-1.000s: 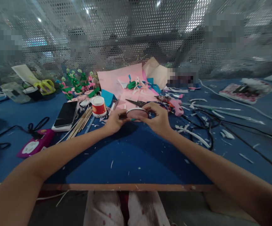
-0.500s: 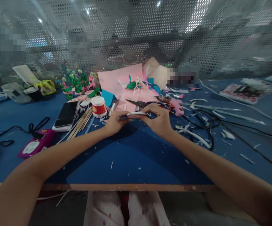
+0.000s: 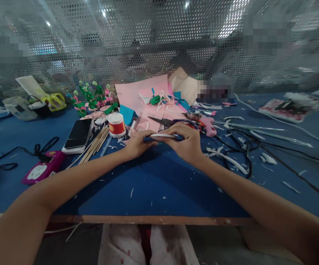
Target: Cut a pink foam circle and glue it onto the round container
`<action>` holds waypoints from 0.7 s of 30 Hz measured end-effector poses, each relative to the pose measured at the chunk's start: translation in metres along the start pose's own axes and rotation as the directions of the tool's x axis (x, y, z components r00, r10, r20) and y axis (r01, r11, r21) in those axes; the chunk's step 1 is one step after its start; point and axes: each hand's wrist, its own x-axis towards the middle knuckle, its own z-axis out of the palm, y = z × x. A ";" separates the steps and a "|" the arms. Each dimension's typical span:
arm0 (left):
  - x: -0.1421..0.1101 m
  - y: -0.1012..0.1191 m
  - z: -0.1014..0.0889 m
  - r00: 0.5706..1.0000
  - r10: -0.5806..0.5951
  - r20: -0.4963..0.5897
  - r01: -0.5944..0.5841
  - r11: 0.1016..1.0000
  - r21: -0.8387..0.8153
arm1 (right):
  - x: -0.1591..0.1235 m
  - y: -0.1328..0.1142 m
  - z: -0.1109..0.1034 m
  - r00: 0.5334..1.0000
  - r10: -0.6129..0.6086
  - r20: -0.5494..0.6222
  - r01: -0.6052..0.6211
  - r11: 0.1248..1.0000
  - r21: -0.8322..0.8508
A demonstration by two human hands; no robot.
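Between my two hands, just above the blue table, is a thin flat piece with a white edge [image 3: 163, 135]; seen edge-on, its kind and full shape are hidden. My left hand [image 3: 138, 143] pinches its left end between thumb and fingers. At the other end, my right hand [image 3: 185, 141] has its fingers curled round the piece. Dark scissors [image 3: 162, 120] lie just behind the hands, their handles partly covered by my right hand. A white tub with a red and yellow label [image 3: 117, 127] stands beside my left hand.
Wooden sticks [image 3: 95, 143], a phone [image 3: 78, 134] and a purple case [image 3: 43, 167] lie to the left. Pink sheets [image 3: 142, 88] and paper flowers [image 3: 90, 97] stand behind. A pink glue gun [image 3: 209, 127], black cable [image 3: 249, 158] and white scraps [image 3: 228, 160] are on the right.
The flat piece has tilted slightly and shifted a little to the right between my hands. Both hands stay closed on it; the things on the table have not moved.
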 end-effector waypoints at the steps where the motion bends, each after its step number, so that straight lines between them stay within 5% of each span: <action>1: 0.000 -0.002 0.000 1.000 0.001 0.008 -0.001 1.000 -0.016 | 0.000 -0.001 0.000 1.000 0.001 -0.012 -0.001 1.000 0.011; 9: -0.004 -0.001 0.000 0.996 0.082 0.017 -0.084 0.993 0.084 | 0.001 0.001 0.000 0.995 -0.099 -0.008 0.098 0.994 -0.041; 21: -0.003 0.000 -0.001 0.995 0.097 0.021 -0.098 0.993 0.071 | 0.001 -0.001 -0.003 0.999 -0.005 0.048 0.009 0.996 -0.088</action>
